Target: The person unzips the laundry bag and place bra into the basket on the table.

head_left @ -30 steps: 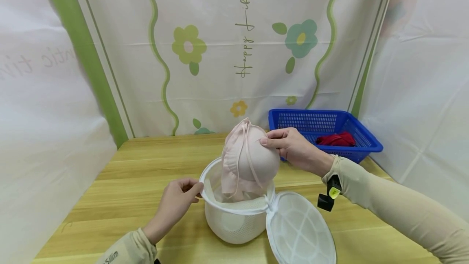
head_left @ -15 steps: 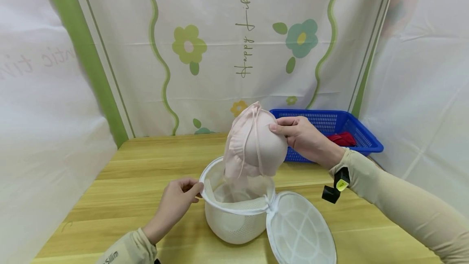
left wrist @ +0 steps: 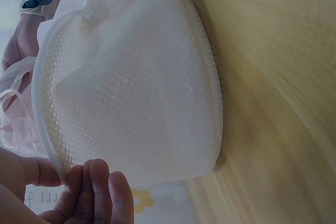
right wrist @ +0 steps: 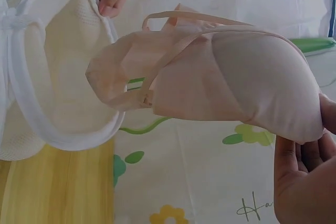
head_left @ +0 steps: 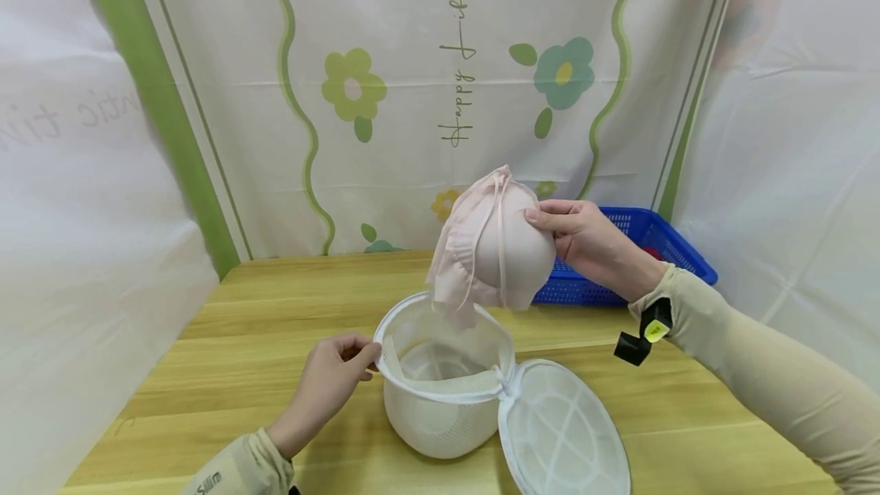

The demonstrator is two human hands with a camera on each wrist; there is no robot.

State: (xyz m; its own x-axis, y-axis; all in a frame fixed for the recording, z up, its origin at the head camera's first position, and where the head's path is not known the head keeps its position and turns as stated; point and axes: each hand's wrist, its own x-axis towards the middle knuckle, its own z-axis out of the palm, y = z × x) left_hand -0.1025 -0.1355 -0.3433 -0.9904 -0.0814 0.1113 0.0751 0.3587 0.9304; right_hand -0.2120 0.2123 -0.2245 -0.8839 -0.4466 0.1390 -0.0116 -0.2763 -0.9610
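A pale pink bra (head_left: 512, 247) with moulded cups and thin straps hangs from my right hand (head_left: 591, 239), which pinches the edge of a cup between thumb and fingers. Its lower end hangs just over the mouth of a white mesh laundry bag (head_left: 440, 422). The bag stands upright on the table, its round zip lid (head_left: 567, 426) folded out to the right. My left hand (head_left: 333, 380) pinches the left side of the bag's rim; in the left wrist view, thumb and fingertips (left wrist: 100, 174) meet at that rim. Through the opening, the bag's inner bottom shows.
Behind my right hand stands a blue plastic basket (head_left: 660, 239), with a bit of red cloth (head_left: 651, 253) visible inside. Everything rests on a wood-grain table (head_left: 275, 312). Printed white curtains (head_left: 412, 174) close off the back and both sides.
My right hand has risen and moved right, lifting the bra from inside the mesh bag to above its rim. My left hand keeps its grip on the rim.
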